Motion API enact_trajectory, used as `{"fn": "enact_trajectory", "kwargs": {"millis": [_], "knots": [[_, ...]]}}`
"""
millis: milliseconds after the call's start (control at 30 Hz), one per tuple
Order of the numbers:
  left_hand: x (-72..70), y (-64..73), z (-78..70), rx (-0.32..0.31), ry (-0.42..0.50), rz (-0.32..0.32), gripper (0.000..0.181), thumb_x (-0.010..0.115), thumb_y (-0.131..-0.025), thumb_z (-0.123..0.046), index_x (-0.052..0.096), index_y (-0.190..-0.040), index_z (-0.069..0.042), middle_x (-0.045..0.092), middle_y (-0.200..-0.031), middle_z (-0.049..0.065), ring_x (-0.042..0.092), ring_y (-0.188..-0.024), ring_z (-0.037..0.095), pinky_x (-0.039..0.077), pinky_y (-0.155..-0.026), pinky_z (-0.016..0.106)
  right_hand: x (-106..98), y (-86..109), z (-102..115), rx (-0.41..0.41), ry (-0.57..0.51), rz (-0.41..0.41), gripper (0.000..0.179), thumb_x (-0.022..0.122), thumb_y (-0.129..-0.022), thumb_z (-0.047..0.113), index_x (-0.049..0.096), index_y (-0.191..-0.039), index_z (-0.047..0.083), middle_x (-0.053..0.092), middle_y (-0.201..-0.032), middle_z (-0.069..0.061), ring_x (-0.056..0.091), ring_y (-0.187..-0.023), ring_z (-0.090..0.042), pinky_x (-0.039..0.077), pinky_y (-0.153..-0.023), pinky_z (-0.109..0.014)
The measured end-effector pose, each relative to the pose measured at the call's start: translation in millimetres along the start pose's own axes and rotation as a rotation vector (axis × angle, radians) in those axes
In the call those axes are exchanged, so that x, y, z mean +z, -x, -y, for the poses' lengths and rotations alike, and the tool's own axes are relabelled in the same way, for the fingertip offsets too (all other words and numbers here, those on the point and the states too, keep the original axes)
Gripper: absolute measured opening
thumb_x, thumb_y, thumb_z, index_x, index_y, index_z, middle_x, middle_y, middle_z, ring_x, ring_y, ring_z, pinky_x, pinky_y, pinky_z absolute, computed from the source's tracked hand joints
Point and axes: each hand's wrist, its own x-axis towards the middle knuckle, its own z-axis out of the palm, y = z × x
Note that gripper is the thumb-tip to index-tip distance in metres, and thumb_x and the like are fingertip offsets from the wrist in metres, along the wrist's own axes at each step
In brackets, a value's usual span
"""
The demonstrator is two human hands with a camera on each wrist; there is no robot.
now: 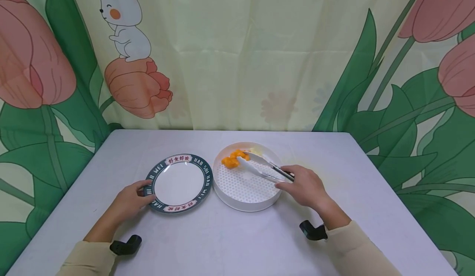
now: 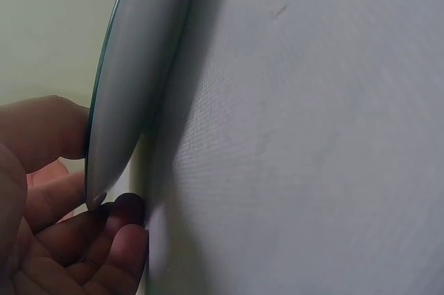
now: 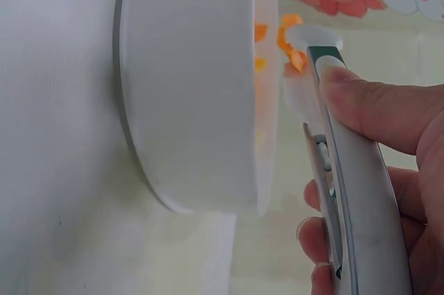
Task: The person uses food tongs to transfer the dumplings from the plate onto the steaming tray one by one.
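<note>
My left hand (image 1: 130,202) holds the left rim of a round plate (image 1: 179,183) with a dark, lettered border; the left wrist view shows thumb above and fingers at the underside of the plate (image 2: 142,52). In my right hand (image 1: 305,184) is a pair of tongs (image 1: 256,170), thumb on one arm and fingers round the other, as the right wrist view shows. The tongs' pale tips are at several orange pieces (image 1: 231,162) inside a round white container (image 1: 246,206) with a dotted floor. Pale yellowish bits (image 1: 256,150) lie by its back wall.
Plate and container stand side by side on a white-covered table (image 1: 222,243). Behind the table hangs a curtain (image 1: 230,61) printed with tulips and a rabbit. A black wrist mount (image 1: 126,245) sticks out at the left sleeve, another mount (image 1: 313,230) at the right.
</note>
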Motion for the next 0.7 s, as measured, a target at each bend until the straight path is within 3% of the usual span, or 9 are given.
{"fn": "enact_trajectory", "kwargs": {"millis": [700], "knots": [[-1.1, -0.6, 0.5, 0.015, -0.011, 0.008, 0.067, 0.068, -0.095, -0.023, 0.04, -0.146, 0.008, 0.046, -0.136, 0.039, 0.047, -0.121, 0.051, 0.052, -0.092, 0.055, -17.9, 3.5, -31.0, 0.072, 0.039, 0.009, 0.062, 0.076, -0.087, 0.037, 0.061, -0.136, 0.002, 0.06, -0.13, -0.025, 0.055, -0.1, -0.034, 0.043, -0.07, -0.041]]}}
